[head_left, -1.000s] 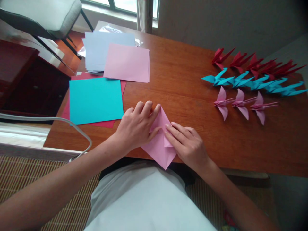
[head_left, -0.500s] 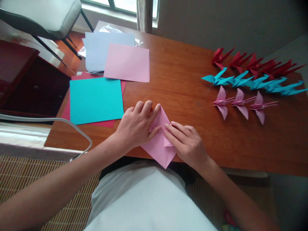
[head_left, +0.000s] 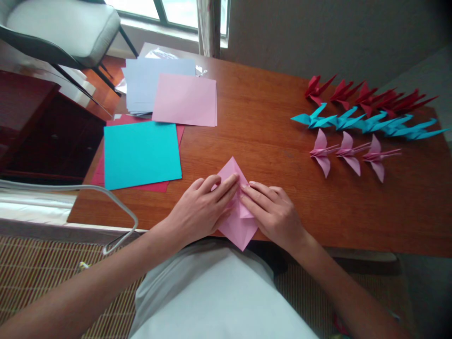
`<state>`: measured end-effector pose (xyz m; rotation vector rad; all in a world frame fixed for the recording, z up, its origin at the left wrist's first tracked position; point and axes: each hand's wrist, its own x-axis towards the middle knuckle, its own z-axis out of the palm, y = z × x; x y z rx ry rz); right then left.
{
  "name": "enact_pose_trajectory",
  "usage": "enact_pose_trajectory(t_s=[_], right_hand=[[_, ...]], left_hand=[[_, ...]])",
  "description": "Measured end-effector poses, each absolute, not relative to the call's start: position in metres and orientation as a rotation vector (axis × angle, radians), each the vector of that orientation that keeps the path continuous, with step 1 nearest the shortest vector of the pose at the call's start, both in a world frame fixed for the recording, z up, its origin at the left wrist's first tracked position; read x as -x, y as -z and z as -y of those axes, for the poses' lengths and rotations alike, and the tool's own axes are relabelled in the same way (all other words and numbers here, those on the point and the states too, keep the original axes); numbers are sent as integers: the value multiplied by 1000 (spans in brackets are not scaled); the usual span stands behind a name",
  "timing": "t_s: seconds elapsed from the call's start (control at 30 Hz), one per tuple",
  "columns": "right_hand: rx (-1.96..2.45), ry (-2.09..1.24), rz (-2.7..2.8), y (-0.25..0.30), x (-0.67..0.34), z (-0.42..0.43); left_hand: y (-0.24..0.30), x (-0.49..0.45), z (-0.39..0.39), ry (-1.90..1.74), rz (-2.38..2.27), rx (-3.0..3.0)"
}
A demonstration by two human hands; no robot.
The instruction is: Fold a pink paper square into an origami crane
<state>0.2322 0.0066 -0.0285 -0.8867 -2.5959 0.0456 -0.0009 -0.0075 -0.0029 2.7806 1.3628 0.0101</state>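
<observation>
A pink sheet of origami paper [head_left: 243, 238], folded into a diamond shape, lies at the table's front edge with its near tip sticking out over my lap. My left hand [head_left: 203, 205] holds its left side, fingertips on the folded flap near the middle and the thumb mostly hidden underneath. On the right side, my right hand [head_left: 275, 209] holds the paper, its fingers close together over the right flap. A small raised fold shows between the two hands. Creases run towards the far tip.
Turquoise paper [head_left: 143, 155] lies over red sheets [head_left: 97, 172] at left, behind it pink sheets [head_left: 185, 101] and pale blue sheets [head_left: 141, 87]. Folded cranes stand in rows at right: red [head_left: 367, 99], turquoise [head_left: 349, 120], pink [head_left: 348, 153]. A white cable [head_left: 120, 202] hangs at the left edge.
My left hand has drawn back from the far tip towards the paper's middle, bringing the left side inward. The diamond looks narrower. My right hand stays almost in place.
</observation>
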Motion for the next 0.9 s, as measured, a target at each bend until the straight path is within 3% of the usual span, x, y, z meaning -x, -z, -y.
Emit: enact_pose_trajectory(t_s=[0.23,0.5,0.9], right_hand=[[891,-95,2602,26,-234,-5],[953,-596,2431,10,-235,-31],[1026,-98,2643,25,-203,-76]], left_hand=[[3,3,6,18,-1353,-2790],[6,4,7,0,-1355,-2818],[8,3,8,-4,-1370,-2790]])
